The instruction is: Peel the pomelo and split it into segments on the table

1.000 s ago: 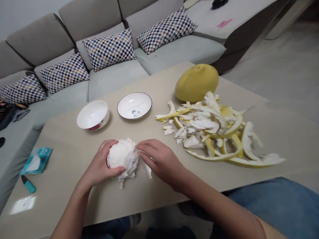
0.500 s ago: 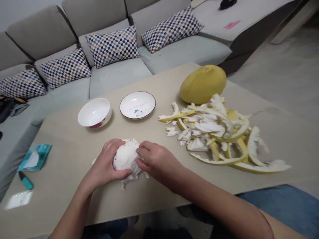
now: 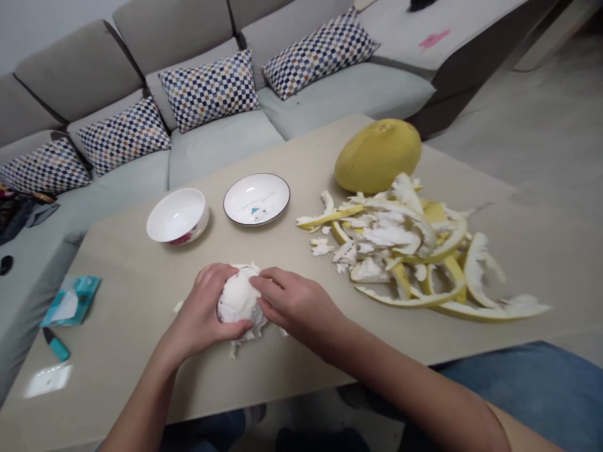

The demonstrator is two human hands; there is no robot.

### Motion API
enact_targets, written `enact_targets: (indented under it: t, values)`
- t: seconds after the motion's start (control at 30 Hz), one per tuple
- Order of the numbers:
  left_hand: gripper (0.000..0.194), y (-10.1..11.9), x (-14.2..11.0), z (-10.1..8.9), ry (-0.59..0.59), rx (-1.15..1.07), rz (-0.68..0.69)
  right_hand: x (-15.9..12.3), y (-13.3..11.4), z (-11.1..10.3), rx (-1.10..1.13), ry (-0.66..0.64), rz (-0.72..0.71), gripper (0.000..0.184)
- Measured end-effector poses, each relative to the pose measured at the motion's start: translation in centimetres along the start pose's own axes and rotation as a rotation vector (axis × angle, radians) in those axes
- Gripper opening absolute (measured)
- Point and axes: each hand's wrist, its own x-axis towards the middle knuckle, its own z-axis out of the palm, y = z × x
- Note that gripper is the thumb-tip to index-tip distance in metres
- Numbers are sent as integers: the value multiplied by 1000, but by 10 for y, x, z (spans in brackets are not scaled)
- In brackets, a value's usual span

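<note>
A peeled pomelo (image 3: 237, 300), white with ragged pith, rests on the beige table (image 3: 141, 370) near its front edge. My left hand (image 3: 201, 312) is wrapped round its left side, thumb pressed below it. My right hand (image 3: 293, 306) covers its right side, the fingers curled and pressing on the pith at the top. Loose shreds of pith hang under the fruit.
A heap of yellow peel and white pith (image 3: 409, 248) lies to the right, with a whole yellow pomelo (image 3: 377, 155) behind it. A white bowl (image 3: 178, 216) and a white plate (image 3: 256, 198) stand further back. A tissue pack (image 3: 70, 301) and a teal-handled tool (image 3: 56, 344) lie at left. A sofa with checked cushions (image 3: 210, 90) is behind.
My right hand has closed in over the pomelo, its fingers moving from the fruit's right edge onto the top. The left hand keeps its grip.
</note>
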Motion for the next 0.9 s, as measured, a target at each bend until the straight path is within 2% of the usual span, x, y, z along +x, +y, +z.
enact_targets:
  t: [0.07, 0.3, 0.43, 0.57, 0.67, 0.73, 0.8, 0.9]
  values:
    - [67, 1, 1, 0, 0, -3, -6, -1, 0, -1, -53, 16, -47, 23]
    - [68, 1, 5, -2, -9, 2, 13, 7, -2, 1, -172, 57, -139, 11]
    - [68, 4, 4, -1, -2, 34, 32, 9, 3, 9, -62, 112, -53, 13]
    - [69, 3, 0, 0, -7, 45, 48, 12, 17, 6, 235, 223, 174, 14]
    - [71, -1, -4, 1, -8, 33, 38, 10, 31, -9, 429, 265, 363, 14]
    - [72, -5, -6, 1, 5, 9, 19, 4, 44, -25, 464, 269, 420, 19]
    - [72, -8, -7, 1, 13, -15, 3, -6, 62, -43, 376, 322, 444, 23]
    - [72, -11, -7, 1, 8, -32, -4, -25, 94, -68, 67, 456, 484, 20]
